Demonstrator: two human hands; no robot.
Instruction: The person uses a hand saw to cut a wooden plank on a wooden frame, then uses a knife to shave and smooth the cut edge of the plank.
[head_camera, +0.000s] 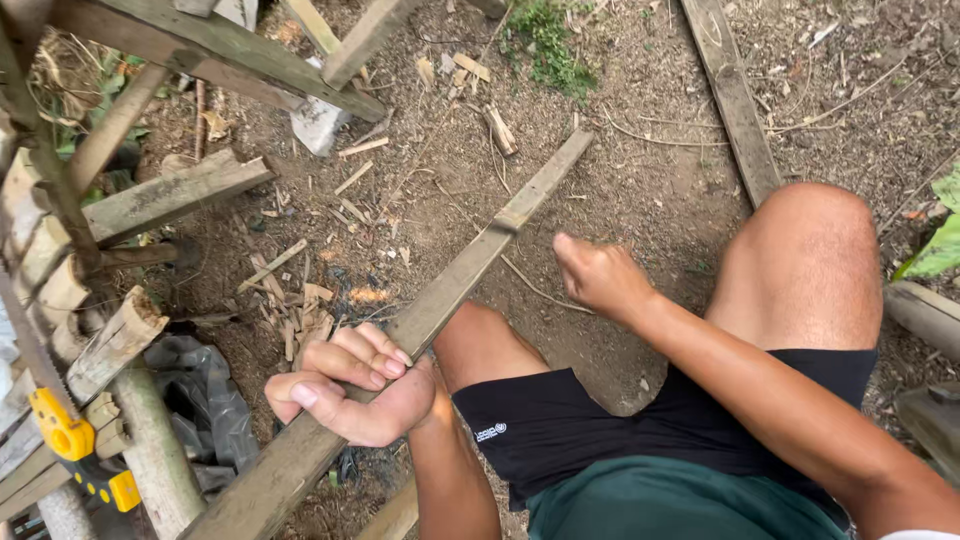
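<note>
A long grey, weathered wooden slat runs diagonally from the lower left to the upper middle, over bare earth. My left hand is closed around its lower part, just beside my left knee. A pale fresh notch shows on the slat's edge further up. My right hand hovers to the right of the slat near that notch, its fingers curled into a fist. I see nothing in that fist. My bare knees and black shorts fill the lower right.
A rough frame of wooden beams and bamboo posts stands at the left. A yellow-handled saw hangs there beside black plastic sheeting. Wood chips litter the ground. Another plank lies at the upper right.
</note>
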